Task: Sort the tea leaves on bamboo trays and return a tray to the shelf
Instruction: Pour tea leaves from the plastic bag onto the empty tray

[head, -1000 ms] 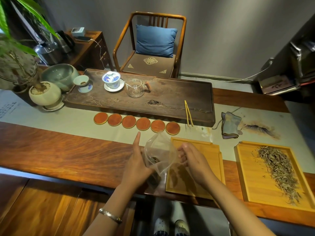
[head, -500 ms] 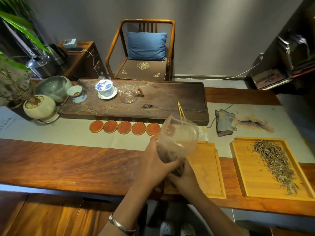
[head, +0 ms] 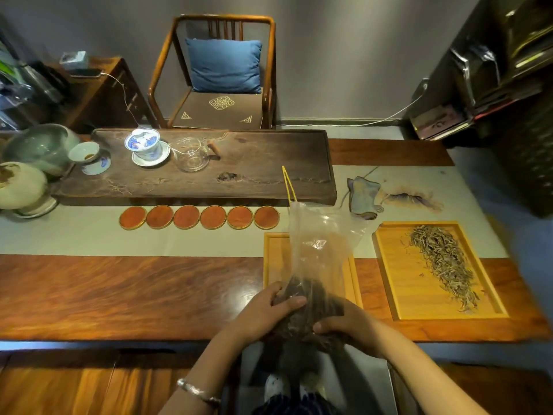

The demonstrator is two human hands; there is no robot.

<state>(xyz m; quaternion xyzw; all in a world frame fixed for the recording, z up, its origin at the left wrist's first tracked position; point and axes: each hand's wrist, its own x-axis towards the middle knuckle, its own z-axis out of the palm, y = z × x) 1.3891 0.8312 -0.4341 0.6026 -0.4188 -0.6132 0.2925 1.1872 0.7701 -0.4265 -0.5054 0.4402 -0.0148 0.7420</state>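
1. The left hand (head: pixel 269 310) comes in from the lower left, wrist bent, with its fingers curled over the upper left side of the clear plastic bag (head: pixel 317 259) and its thumb lying across the dark mass inside.
2. The right hand (head: pixel 344 327) reaches in from the lower right and cups the bag's lower right side, thumb pressed on top, fingers wrapped underneath and mostly hidden.
3. Both hands clasp the bag's filled bottom, which holds dark tea leaves (head: pixel 311 310); its loose, empty top stands upright and crumpled above them.
4. A silver bracelet (head: pixel 197 392) sits on the left wrist.
5. The bag is held over the near end of the left bamboo tray (head: pixel 272 262), at the table's front edge; the tray's visible surface is bare.
6. Well apart to the right, a second bamboo tray (head: pixel 395 274) carries a long diagonal spread of pale green tea leaves (head: pixel 443 265).
7. Six round wooden coasters (head: pixel 199 217) lie in a row beyond the left tray, in front of the dark wooden tea tray (head: pixel 269 163).
8. Yellow bamboo tongs (head: pixel 288 184) rest on the tea tray's near right edge, just behind the bag's top.
9. A blue-and-white gaiwan (head: pixel 145 143) and a glass pitcher (head: pixel 193 154) stand on the tea tray.
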